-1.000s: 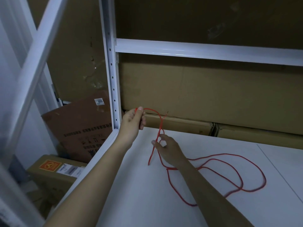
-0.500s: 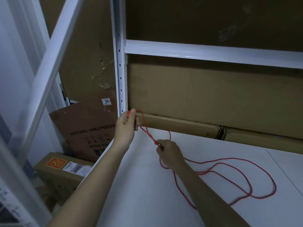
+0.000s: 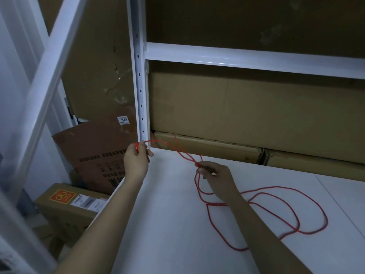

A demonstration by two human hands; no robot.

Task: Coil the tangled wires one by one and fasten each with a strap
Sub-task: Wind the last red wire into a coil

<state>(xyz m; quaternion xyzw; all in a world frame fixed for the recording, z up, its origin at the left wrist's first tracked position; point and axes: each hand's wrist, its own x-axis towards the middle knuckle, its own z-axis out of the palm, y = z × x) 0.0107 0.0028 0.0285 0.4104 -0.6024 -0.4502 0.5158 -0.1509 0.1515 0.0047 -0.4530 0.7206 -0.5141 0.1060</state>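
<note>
A thin red wire (image 3: 276, 196) lies in loose loops on the white shelf board (image 3: 167, 234) at the right. My left hand (image 3: 137, 161) pinches one bend of the wire near the white upright post, held above the board's back left corner. From there doubled strands arc to my right hand (image 3: 215, 178), which pinches them between thumb and fingertips a little above the board. Below my right hand the wire hangs down and runs under my forearm into the loops. No strap is visible.
A white perforated upright (image 3: 141, 95) and a horizontal beam (image 3: 246, 58) frame the shelf. Large cardboard boxes (image 3: 237, 111) stand behind the board. More boxes (image 3: 94, 155) sit lower at the left, beyond the board's left edge. A white diagonal brace (image 3: 45, 80) crosses the left.
My right hand took hold of the wire and pulled it right, away from my left hand, stretching the doubled strands between them. My left hand stayed near the post.
</note>
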